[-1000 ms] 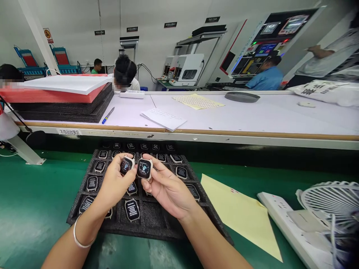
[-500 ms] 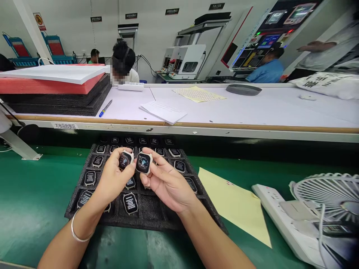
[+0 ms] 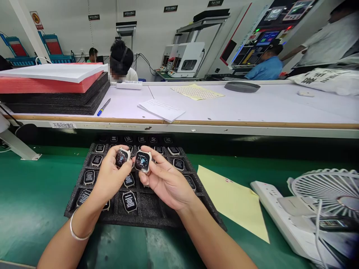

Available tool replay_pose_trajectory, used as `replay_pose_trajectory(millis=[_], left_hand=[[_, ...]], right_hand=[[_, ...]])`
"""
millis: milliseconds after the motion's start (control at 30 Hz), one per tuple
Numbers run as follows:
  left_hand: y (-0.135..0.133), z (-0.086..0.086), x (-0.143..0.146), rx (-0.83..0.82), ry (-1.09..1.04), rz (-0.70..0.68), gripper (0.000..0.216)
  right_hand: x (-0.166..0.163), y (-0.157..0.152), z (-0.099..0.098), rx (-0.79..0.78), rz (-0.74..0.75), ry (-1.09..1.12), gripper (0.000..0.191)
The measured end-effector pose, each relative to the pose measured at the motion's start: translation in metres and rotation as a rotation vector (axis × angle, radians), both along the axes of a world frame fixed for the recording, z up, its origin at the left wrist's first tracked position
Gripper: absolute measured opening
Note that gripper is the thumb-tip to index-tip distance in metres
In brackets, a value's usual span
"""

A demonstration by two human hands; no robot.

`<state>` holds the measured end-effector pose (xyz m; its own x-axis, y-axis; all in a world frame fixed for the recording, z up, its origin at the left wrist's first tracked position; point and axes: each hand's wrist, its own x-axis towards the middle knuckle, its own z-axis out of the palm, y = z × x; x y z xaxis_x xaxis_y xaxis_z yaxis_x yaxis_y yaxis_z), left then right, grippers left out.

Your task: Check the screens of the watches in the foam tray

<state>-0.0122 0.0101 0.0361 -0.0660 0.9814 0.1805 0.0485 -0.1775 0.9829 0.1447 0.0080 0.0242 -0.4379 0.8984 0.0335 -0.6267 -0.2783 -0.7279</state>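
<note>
Two bare hands hold two smartwatch bodies side by side above a black foam compartment tray. The left hand grips one rounded-square watch with a pale case and black glass face between thumb and fingers; the right hand grips its matching pale-cased, black-faced twin likewise. From where I stand, the gap between the pair has widened slightly in the last second, with both grips unchanged: the handling appears ongoing, neither watch being laid among the text-screened watches below.
</note>
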Motion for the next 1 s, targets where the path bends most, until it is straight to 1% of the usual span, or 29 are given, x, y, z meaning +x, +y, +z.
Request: replay_pose_trajectory(millis=[100,267,500,700,833,1000], left_hand=[[0.0004,-0.0009,-0.0004,0.005,0.011,-0.003,0.033],[0.0005,0.0003,0.0018,-0.019,-0.046,-0.021,0.036],[-0.0013,0.0008,0.0016,-0.007,-0.01,-0.018,0.034],[-0.0012,0.0,0.0016,-0.006,-0.024,-0.003,0.035],[-0.0005,-0.0005,0.0015,-0.002,-0.002,-0.005,0.035],[-0.0004,-0.0013,0.0008,-0.016,-0.012,-0.016,0.036]], right_hand=[[0.0004,-0.0003,0.0006,0.009,-0.001,-0.011,0.033],[-0.0002,-0.0004,0.0027,-0.002,0.003,0.004,0.037],[0.0008,-0.0021,0.0032,0.01,0.009,-0.008,0.035],[0.001,-0.0017,0.0042,-0.01,0.013,0.01,0.038],[0.0007,-0.0014,0.0034,-0.006,0.001,-0.013,0.038],[0.0002,-0.0023,0.0044,-0.018,-0.015,-0.037,0.042]])
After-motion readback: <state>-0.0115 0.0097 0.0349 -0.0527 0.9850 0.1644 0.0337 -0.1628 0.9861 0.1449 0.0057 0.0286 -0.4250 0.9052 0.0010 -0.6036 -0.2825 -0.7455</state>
